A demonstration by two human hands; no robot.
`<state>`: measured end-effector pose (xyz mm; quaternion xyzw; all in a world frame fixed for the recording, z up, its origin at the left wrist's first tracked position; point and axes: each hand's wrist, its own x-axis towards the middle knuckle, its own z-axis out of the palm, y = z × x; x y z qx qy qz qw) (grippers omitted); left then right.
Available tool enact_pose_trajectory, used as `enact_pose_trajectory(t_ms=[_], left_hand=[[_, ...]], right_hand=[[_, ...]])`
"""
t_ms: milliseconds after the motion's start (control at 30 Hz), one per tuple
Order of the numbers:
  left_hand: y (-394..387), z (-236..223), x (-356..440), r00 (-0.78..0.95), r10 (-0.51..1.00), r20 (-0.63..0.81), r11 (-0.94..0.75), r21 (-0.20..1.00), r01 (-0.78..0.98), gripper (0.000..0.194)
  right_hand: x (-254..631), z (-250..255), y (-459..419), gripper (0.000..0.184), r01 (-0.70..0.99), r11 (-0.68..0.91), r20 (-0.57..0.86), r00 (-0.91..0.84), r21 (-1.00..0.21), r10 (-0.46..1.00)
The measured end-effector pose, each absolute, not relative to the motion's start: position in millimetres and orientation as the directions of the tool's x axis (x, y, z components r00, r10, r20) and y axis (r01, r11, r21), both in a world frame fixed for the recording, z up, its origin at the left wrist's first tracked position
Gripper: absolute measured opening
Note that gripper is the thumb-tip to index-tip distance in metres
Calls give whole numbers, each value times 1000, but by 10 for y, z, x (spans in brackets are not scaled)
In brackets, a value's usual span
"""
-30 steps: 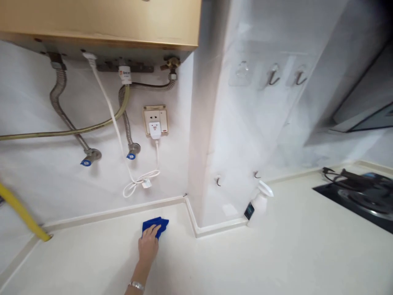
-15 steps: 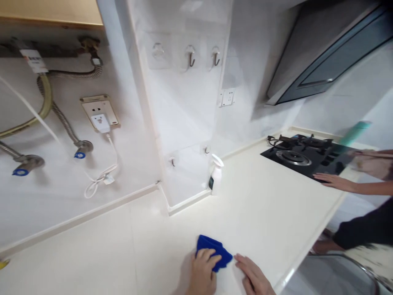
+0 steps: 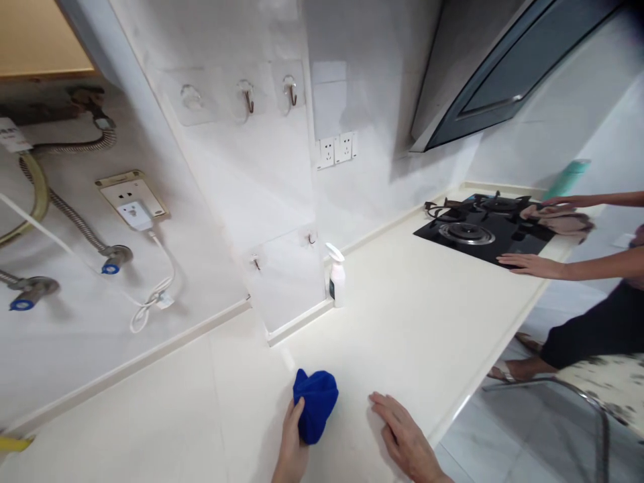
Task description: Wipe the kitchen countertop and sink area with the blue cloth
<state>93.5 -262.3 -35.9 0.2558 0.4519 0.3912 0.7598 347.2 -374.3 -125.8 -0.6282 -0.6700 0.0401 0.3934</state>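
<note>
A folded blue cloth (image 3: 316, 402) is gripped in my left hand (image 3: 292, 436), the thumb lying over its near side. The cloth looks lifted and turned up from the counter, though any gap beneath it is hard to judge. To the right, my right hand (image 3: 405, 436) rests on the white countertop (image 3: 402, 335) with its fingers stretched out and nothing in it. Beyond both hands, a white spray bottle (image 3: 337, 278) stands upright against the wall corner.
Another person's hand (image 3: 533, 265) lies at the edge of the black gas stove (image 3: 483, 225); their other hand is on a pinkish cloth (image 3: 563, 218). A range hood (image 3: 503, 87) hangs above. A chair (image 3: 604, 389) stands by the counter's right edge. Pipes and a plugged socket (image 3: 133, 201) are at left.
My left hand has gone from pressing the blue cloth flat to holding it turned up, slightly left. My right hand stays on the counter. The other person's pinkish cloth has moved onto the stove.
</note>
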Motion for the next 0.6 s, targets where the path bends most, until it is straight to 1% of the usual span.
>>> enact_pose_trajectory(t_ms=[100,167,233,300,367,400,467,500,600], left_hand=[[-2727,-366,863,323,825,-464,565,648,-510,63],[-2772,-349,856,315,819,-480,569,600,-563,64],[-2806,-322,886,312,814,-489,568,563,-601,65],[-2846,-290,944,343,808,-480,582,557,-592,64],[-2893,-253,1011,357,810,-465,584,600,-546,63],[-2916,-227,1041,342,820,-459,572,631,-523,63],[-2944,-145,1076,263,852,-452,520,683,-513,62],[-2944,-85,1077,206,872,-444,482,704,-522,61],[-2885,159,1020,4,916,-401,341,774,-533,60]], right_hand=[[3447,-1268,-3709,38,710,150,402,200,-688,894],[3365,-1205,-3664,33,586,53,281,305,-809,910],[3209,-1067,-3609,41,383,-54,92,354,-922,931],[2998,-883,-3560,56,121,-116,-78,278,-986,957],[2782,-710,-3526,70,-110,-141,-154,124,-984,980],[2692,-645,-3513,75,-177,-157,-170,64,-972,983],[2581,-566,-3490,79,-218,-210,-212,-15,-953,977],[2566,-547,-3474,77,-217,-234,-233,-34,-948,972],[2675,-507,-3387,63,-247,-254,-260,-9,-935,966]])
